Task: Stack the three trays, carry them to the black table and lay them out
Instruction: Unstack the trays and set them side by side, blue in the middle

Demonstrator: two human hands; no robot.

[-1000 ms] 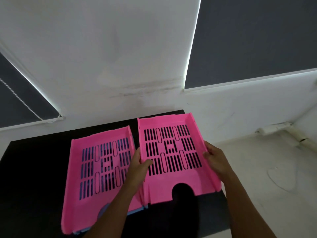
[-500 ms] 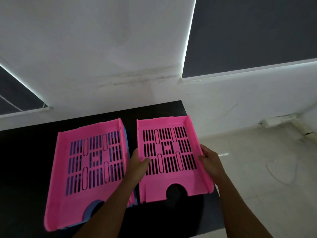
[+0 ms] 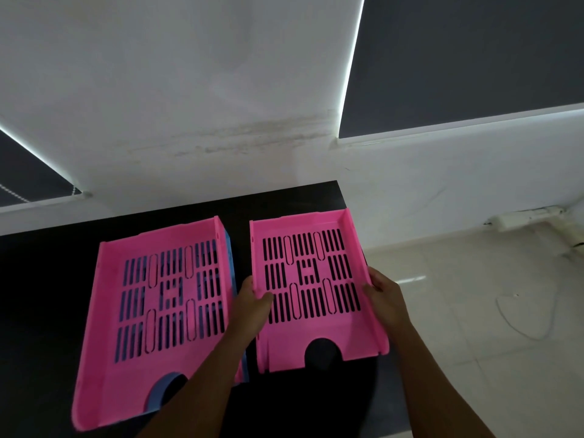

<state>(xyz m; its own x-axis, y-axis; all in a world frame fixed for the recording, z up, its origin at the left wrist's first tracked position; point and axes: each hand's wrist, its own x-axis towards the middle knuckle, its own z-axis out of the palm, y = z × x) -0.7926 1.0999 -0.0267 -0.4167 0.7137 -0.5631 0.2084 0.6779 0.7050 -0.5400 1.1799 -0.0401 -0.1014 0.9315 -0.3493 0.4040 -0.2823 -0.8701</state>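
Two pink slotted trays lie side by side on the black table. The right pink tray sits near the table's right edge. My left hand grips its left wall and my right hand grips its right wall. The left pink tray rests on top of a blue tray, which shows only along the right side and through the front notch. Neither hand touches that stack.
A white wall stands behind the table, with dark window blinds at the upper right and far left. To the right of the table is a pale tiled floor with a thin cable lying on it.
The right pink tray has come down and settled flatter beside the stack, both hands still on its walls. The view has shifted, so the trays sit slightly lower left.
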